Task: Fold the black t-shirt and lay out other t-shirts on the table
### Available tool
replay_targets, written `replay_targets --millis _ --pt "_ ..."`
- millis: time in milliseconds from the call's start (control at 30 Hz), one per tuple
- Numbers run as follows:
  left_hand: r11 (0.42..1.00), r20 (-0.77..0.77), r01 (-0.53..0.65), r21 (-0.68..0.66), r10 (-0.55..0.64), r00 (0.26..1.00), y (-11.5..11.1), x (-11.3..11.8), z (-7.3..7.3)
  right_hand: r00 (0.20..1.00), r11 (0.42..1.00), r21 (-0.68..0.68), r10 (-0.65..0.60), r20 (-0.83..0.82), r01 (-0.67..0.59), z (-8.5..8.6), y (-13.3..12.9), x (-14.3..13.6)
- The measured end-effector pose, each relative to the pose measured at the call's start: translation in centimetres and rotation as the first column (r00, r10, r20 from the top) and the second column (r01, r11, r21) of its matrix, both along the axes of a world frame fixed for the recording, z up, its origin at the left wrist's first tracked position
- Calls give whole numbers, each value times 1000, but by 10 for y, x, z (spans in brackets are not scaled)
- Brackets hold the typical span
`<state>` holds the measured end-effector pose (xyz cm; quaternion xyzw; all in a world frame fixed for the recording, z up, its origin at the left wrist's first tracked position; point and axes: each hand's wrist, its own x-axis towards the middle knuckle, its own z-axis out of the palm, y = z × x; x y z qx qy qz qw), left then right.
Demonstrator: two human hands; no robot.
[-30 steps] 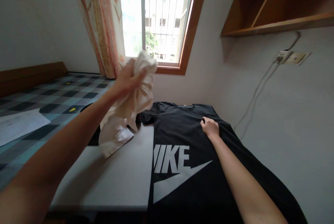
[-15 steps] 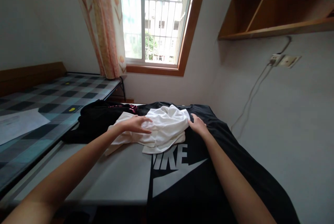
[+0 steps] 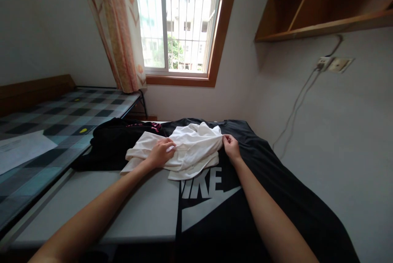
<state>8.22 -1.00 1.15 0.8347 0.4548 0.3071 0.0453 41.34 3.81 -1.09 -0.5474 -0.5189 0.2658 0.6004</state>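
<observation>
At frame centre, the left hand (image 3: 160, 153) and right hand (image 3: 231, 147) each pinch an edge of the crumpled white garment (image 3: 187, 150), fingers closed on cloth. It lies bunched on the black t-shirt (image 3: 233, 205) spread over the table (image 3: 138, 210), not yet flattened.

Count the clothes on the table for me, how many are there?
3: a white garment in the middle, held by both hands; a black logo T-shirt spread beneath it; a black bundle to the left. More may be hidden.
</observation>
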Motion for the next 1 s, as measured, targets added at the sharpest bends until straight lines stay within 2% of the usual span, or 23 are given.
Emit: replay_targets --millis 100,167,233,267,300,367,433,467,533,567,633,700,733,800,867,1000 --pt "996 -3 -66 54 66 998 -1 0 -5 976 990 52 -122 -178 134 6 0 -1" --pt "985 31 -170 20 169 985 -3 1 -7 953 949 130 -272 -130 289 12 -7 -4" --pt "961 110 -272 -49 276 955 -5 4 -7 912 874 295 -409 20 385 21 -20 -11" --pt "954 164 -289 -79 299 940 -7 6 -6 895 849 387 -431 114 360 26 -28 -16" --pt "956 222 -278 -91 292 931 -10 10 -5 886 846 457 -407 221 275 30 -36 -22" --pt "984 316 -171 -56 180 931 -17 18 -2 852 886 464 -242 464 -1 37 -51 -37" --pt "1000 349 -1 -4 3 937 -25 25 2 745 916 316 -29 667 -247 39 -61 -53" --pt "997 348 76 8 -74 934 -29 28 3 685 919 225 64 725 -324 37 -63 -61" --pt "981 325 196 -9 -182 928 -36 32 5 636 920 98 183 750 -380 32 -63 -70" --pt "974 301 224 -25 -206 931 -38 32 5 664 925 78 206 719 -371 29 -60 -71" --pt "974 225 222 -50 -206 952 -40 30 4 800 955 105 170 576 -279 22 -52 -66" --pt "980 114 191 -55 -184 976 -39 26 2 933 983 150 49 357 -109 17 -42 -55" --pt "983 55 178 -47 -175 983 -39 24 2 969 987 162 -27 244 -13 15 -37 -47" --pt "990 -48 143 -7 -144 988 -38 21 4 984 973 164 -172 55 161 9 -26 -32" --pt "996 -112 66 56 -59 992 -38 19 6 959 948 156 -267 -91 278 3 -15 -20" --pt "977 -181 -138 161 167 969 -37 12 13 889 931 109 -292 -353 348 -7 -1 -7"
